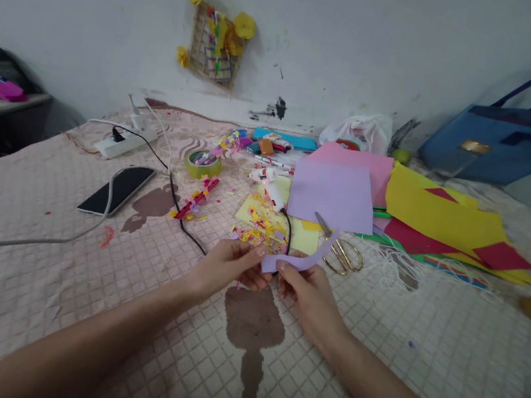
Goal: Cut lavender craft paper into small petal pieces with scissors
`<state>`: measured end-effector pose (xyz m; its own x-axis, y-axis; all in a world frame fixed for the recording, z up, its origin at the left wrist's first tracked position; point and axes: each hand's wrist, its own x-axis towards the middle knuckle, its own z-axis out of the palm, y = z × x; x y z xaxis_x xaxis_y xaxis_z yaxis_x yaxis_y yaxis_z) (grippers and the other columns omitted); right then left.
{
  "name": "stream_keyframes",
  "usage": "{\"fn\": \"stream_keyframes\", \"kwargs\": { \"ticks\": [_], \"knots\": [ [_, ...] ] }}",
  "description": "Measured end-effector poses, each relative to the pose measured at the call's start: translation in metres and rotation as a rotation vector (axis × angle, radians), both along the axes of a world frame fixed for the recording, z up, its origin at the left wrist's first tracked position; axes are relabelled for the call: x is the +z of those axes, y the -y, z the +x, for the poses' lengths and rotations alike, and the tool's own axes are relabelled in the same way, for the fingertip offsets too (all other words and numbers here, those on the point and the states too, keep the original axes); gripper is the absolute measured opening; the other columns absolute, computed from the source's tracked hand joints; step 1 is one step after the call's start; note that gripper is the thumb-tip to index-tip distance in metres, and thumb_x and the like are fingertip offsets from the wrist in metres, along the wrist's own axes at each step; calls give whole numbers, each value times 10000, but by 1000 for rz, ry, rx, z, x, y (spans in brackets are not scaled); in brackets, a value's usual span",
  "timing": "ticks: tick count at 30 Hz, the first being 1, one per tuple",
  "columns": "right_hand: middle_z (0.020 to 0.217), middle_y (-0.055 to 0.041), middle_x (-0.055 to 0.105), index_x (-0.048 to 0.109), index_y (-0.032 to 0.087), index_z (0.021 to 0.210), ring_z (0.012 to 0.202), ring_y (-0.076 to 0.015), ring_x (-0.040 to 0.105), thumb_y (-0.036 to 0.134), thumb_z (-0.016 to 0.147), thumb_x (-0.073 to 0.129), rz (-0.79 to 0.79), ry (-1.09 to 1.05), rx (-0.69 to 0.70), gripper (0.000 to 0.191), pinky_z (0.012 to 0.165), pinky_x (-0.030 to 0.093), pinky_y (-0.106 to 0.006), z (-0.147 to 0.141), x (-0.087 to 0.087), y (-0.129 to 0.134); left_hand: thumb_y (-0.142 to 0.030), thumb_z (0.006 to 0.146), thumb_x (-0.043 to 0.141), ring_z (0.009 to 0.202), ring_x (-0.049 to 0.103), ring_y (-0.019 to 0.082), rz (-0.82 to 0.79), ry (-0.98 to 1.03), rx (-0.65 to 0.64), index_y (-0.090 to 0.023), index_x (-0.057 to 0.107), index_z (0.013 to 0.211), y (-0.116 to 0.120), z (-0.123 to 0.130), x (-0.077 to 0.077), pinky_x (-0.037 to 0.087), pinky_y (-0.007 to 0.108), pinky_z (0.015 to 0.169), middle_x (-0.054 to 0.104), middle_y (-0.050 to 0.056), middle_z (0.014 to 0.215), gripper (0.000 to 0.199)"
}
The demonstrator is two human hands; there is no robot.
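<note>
A curved strip of lilac paper (308,263) is held between my two hands above the table. My left hand (238,263) pinches its left end between thumb and fingers. My right hand (304,291) grips the strip a little further along, and its free end curls up to the right. Just beyond lie small yellow and pink paper scraps (262,222) on pale yellow paper. A white glue gun (273,195) with a black cord rests behind the scraps. Gold-handled scissors (340,250) lie partly behind the strip's raised end.
A lilac sheet (333,196) and yellow sheets (443,212) are spread at the right, near tangled white string (398,265). To the left are a tape roll (203,164), a red paper garland (197,199), a phone (117,190) and a power strip (124,143). Cords cross the cloth.
</note>
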<state>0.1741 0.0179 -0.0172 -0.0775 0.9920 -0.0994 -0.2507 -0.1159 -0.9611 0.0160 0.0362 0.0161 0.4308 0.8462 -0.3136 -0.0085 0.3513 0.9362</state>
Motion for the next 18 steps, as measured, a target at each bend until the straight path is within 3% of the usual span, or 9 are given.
{"fn": "stream_keyframes", "kwargs": {
  "ticks": [4,10,18],
  "knots": [
    [529,41,505,573,157,670,462,-73,414,269,752,610,0,4,-15,144,438,311,-210,1,0,0,-448,734,599,577,620,113,-29,11,-21,-80,617,732,-1,0,1,487,229,585,671,71,675,369],
    [540,28,512,571,160,676,469,-80,443,320,788,574,-47,-152,79,195,443,339,-211,2,5,2,-370,706,651,525,598,94,54,-18,-21,-94,568,684,-1,-2,-2,474,208,533,665,50,647,289],
    [529,49,508,548,166,685,443,-68,408,272,724,636,-37,-37,61,143,422,319,-195,2,5,1,-416,725,617,562,608,102,47,-49,-8,-90,579,729,0,-2,2,476,219,563,668,64,689,328]
  ]
}}
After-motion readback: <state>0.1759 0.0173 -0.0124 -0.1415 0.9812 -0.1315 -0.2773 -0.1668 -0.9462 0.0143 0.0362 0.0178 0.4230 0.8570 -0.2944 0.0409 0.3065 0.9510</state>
